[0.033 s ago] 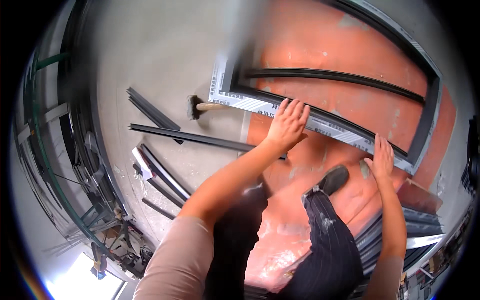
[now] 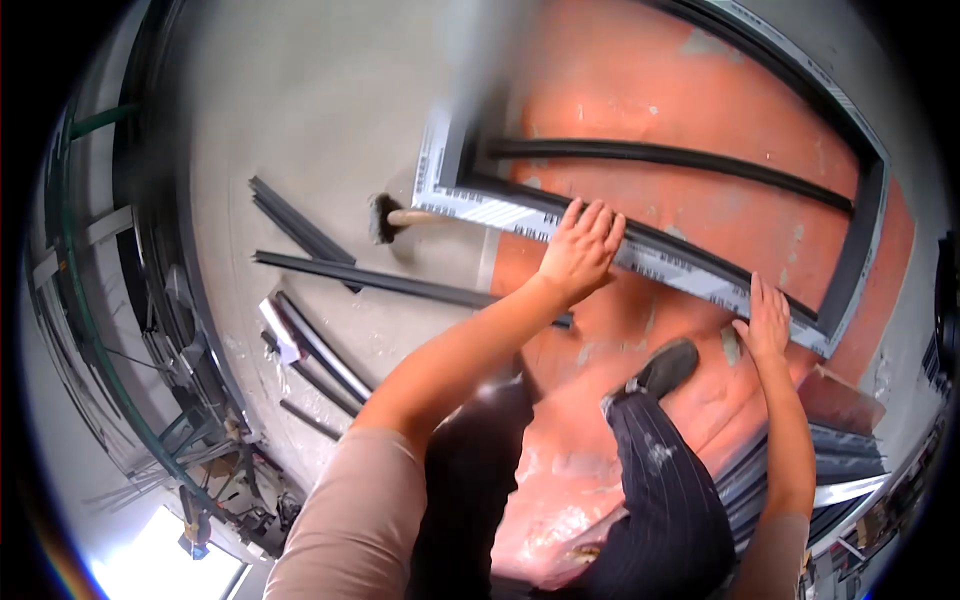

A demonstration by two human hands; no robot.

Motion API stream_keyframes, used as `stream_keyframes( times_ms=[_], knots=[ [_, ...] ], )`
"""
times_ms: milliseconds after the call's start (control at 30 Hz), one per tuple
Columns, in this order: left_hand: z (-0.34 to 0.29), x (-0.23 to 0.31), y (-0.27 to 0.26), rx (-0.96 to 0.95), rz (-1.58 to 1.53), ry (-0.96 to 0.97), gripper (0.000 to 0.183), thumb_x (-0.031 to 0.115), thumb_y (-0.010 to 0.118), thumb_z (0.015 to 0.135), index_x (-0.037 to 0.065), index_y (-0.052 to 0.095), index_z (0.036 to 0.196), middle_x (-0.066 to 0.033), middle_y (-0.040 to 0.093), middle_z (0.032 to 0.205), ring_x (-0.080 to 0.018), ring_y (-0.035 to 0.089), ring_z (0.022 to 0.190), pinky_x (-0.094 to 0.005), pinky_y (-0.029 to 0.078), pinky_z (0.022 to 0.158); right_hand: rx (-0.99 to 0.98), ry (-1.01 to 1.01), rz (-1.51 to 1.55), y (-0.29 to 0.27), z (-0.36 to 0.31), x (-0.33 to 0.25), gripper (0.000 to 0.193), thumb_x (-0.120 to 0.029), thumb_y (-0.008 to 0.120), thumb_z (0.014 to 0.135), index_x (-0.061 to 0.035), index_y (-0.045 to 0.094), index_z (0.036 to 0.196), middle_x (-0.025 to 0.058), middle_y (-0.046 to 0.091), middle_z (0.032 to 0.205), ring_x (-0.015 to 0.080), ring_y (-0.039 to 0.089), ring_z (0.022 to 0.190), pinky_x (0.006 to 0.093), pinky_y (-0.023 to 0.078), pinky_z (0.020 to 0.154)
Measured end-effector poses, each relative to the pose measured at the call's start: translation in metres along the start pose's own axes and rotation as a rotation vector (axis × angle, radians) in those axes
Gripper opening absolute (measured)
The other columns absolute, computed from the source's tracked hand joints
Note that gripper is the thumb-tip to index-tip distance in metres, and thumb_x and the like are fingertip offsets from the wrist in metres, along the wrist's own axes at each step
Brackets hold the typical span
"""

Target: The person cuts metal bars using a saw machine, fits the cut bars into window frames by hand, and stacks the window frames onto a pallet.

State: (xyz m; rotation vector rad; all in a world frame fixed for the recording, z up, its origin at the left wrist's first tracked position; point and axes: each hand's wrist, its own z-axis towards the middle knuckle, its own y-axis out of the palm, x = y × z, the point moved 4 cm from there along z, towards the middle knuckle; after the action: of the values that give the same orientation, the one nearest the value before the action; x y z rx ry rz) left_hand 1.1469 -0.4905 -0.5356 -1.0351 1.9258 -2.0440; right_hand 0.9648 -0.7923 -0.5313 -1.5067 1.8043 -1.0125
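Hardly anything moves. The person's left hand (image 2: 582, 250) and right hand (image 2: 768, 318) still hold the frame (image 2: 682, 272), so it looks steady.

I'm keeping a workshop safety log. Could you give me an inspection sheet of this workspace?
Surface: orange sheet, worn in patches, over a grey floor.
Work things: dark rectangular frame with printed pale film; a dark bar spans its opening.
Clutter: hammer by the frame's left corner; loose dark strips on the floor.
Hands: left hand and right hand both on the frame's near side; how firmly, cannot tell.
Cables: nothing seen clearly.
Surroundings: green metal rack at left; stacked profiles at lower right.
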Motion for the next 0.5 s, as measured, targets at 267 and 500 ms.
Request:
stream_keyframes(
  times_ms=[267,500],
  knots=[
    [-0.004,-0.033,0.055,-0.077,-0.041,0.231,0.03,0.023,0.064,0.071,0.006,0.056,0.094,-0.0065,0.056,0.082,-0.0245,0.059,0.079,-0.0371,0.045,0.067,0.148,-0.25,0.158,0.046,0.02,0.007,0.065,-0.001,0.069,0.052,-0.0031,0.053,0.115,0.0155,0.057,0.111,0.0354,0.054,0.107,0.0433,0.043,0.092],
    [-0.011,-0.059,0.038,-0.422,-0.032,0.115,0.048,0.031,0.079,0.07,0.008,0.056,0.105,-0.0114,0.062,0.103,-0.0306,0.06,0.103,-0.0434,0.046,0.088,0.259,-0.226,0.22,0.05,0.009,-0.026,0.055,0.0,0.07,0.055,-0.0055,0.056,0.108,0.0141,0.062,0.105,0.0332,0.058,0.102,0.0447,0.044,0.087]
  ],
)
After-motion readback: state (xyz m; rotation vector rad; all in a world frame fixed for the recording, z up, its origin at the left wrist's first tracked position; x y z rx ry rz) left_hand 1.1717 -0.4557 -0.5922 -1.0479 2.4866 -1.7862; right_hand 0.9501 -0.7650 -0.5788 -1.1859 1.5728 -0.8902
